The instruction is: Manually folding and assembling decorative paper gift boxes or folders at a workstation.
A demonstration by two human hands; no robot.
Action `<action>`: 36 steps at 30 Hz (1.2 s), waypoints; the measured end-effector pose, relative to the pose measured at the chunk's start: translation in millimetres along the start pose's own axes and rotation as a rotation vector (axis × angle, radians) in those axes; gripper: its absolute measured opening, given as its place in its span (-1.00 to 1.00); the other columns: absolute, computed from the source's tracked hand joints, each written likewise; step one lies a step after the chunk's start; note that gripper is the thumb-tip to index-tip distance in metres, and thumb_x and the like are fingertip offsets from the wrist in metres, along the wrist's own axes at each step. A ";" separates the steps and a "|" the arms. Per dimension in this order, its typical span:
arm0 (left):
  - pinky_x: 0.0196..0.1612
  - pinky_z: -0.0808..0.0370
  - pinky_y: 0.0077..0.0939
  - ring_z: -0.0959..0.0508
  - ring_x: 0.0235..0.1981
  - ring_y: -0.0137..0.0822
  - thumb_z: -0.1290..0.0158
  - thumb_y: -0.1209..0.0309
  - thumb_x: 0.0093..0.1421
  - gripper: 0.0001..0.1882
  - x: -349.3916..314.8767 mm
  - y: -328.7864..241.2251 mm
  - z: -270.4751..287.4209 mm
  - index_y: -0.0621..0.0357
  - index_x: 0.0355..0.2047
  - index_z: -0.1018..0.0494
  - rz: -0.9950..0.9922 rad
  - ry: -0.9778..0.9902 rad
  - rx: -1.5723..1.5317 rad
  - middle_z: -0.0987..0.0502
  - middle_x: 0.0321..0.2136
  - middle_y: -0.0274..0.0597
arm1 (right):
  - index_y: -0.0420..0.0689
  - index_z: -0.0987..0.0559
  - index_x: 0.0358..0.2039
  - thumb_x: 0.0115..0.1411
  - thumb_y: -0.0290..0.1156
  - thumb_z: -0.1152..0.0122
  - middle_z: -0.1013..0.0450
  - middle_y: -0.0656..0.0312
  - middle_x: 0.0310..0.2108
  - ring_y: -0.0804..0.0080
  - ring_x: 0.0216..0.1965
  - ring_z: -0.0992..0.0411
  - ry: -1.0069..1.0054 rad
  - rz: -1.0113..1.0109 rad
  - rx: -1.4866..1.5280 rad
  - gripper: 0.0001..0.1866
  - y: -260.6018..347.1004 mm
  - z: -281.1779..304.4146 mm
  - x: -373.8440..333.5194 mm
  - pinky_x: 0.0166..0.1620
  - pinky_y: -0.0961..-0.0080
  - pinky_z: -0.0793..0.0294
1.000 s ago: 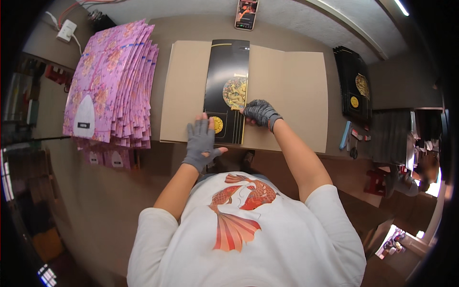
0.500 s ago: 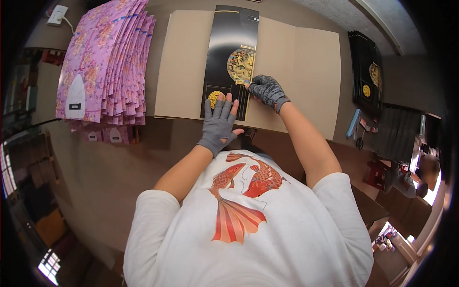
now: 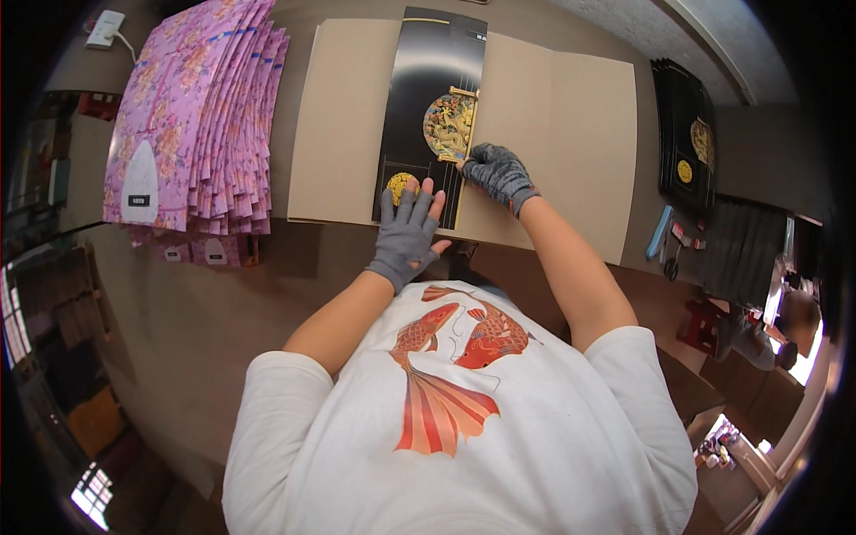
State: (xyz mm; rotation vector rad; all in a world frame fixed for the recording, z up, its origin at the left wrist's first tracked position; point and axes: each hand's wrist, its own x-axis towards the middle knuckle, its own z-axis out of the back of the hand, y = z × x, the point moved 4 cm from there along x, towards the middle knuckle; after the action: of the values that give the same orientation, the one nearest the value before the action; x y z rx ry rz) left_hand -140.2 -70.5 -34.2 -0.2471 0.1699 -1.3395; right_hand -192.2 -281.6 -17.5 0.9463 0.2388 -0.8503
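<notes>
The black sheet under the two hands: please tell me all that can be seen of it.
The black sheet is a long, glossy, flat piece, like card, lying on a tan cardboard panel on the table. It bears a round gold ornament in the middle, a smaller gold disc near the close end, and thin gold lines. The gloved left hand presses flat on its near end; the gloved right hand touches its right edge.

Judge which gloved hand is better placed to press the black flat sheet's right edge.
Right, probably: the right hand already grips that edge of the black flat sheet, while the left hand lies flat on its near end.
</notes>
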 end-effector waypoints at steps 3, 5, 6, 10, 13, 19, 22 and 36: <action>0.32 0.24 0.35 0.11 0.43 0.14 -0.08 -0.12 0.12 -0.07 3.1 0.5 1.7 0.12 0.38 -0.07 0.011 0.043 -0.019 0.02 0.40 0.09 | -0.14 -0.62 -0.18 0.08 -0.03 -0.29 -0.60 0.04 -0.29 0.12 -0.20 -0.56 -0.082 0.034 -0.109 -0.56 -1.8 -1.2 1.0 -0.07 0.23 -0.49; 0.31 0.21 0.38 0.09 0.42 0.16 -0.10 -0.12 0.11 -0.05 1.0 3.4 1.2 0.13 0.37 -0.07 0.015 0.019 -0.021 0.01 0.39 0.11 | -0.14 -0.60 -0.14 0.09 -0.02 -0.28 -0.59 0.02 -0.23 0.09 -0.16 -0.55 -0.078 0.045 -0.225 -0.53 22.6 6.6 -8.8 -0.06 0.20 -0.48; 0.29 0.19 0.41 0.06 0.41 0.19 -0.12 -0.11 0.09 -0.04 -0.6 5.2 0.6 0.14 0.37 -0.07 0.011 0.001 -0.028 0.00 0.39 0.12 | -0.14 -0.59 -0.10 0.10 -0.01 -0.28 -0.57 0.00 -0.17 0.06 -0.13 -0.54 -0.077 0.044 -0.337 -0.50 34.0 8.1 -12.3 -0.04 0.17 -0.48; 0.29 0.20 0.43 0.04 0.40 0.20 -0.04 -0.16 0.12 -0.07 6.0 2.2 2.6 0.16 0.34 -0.12 -0.007 0.009 -0.057 -0.06 0.36 0.16 | -0.10 -0.52 0.00 -0.02 -0.09 -0.35 -0.52 -0.01 -0.19 -0.04 -0.13 -0.48 -0.445 0.509 -0.347 -0.41 99.5 -5.1 -1.5 -0.02 0.15 -0.46; 0.29 0.21 0.45 -0.03 0.35 0.21 -0.02 -0.21 0.10 -0.08 -3.8 7.3 -18.7 0.16 0.31 -0.17 0.023 0.082 -0.069 -0.18 0.28 0.12 | 0.04 -0.50 0.05 -0.01 -0.16 -0.30 -0.47 0.05 -0.07 -0.01 0.03 -0.41 -0.270 0.998 -0.627 -0.44 163.8 -71.5 8.7 0.10 -0.04 -0.34; 0.28 0.08 0.40 -0.04 0.37 0.18 -0.09 -0.21 0.03 -0.03 -3.8 6.1 -5.1 0.14 0.32 -0.17 0.028 -0.003 -0.142 -0.09 0.35 0.12 | 0.24 -0.45 0.13 0.26 -0.14 0.09 -0.36 0.12 0.13 -0.03 0.24 -0.25 -0.286 1.129 -0.953 -0.58 172.8 -72.9 86.8 0.16 -0.40 -0.08; 0.27 0.04 0.38 -0.05 0.37 0.17 -0.09 -0.24 0.01 0.01 -3.1 4.1 -2.2 0.15 0.32 -0.17 0.011 -0.016 -0.196 -0.06 0.37 0.13 | 0.16 -0.44 0.13 0.22 -0.16 0.00 -0.33 0.10 0.17 -0.09 0.24 -0.25 -0.526 0.824 -0.964 -0.56 192.4 -7.9 174.1 0.19 -0.28 -0.16; 0.34 -0.02 0.10 -0.10 0.36 0.09 -0.10 -0.26 0.01 0.02 2.1 11.9 19.9 0.22 0.30 -0.19 0.047 -0.019 -0.313 -0.10 0.35 0.14 | -0.14 -0.46 0.10 0.22 -0.07 -0.04 -0.50 0.03 -0.02 0.03 0.02 -0.44 -0.614 0.714 -0.620 -0.47 199.8 16.9 236.2 0.12 0.17 -0.39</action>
State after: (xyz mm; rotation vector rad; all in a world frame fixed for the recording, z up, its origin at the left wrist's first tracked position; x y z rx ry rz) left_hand -123.3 -68.5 -18.3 -0.5161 0.3677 -1.2607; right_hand 107.1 -361.6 -9.1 0.1227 -0.3449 -0.3242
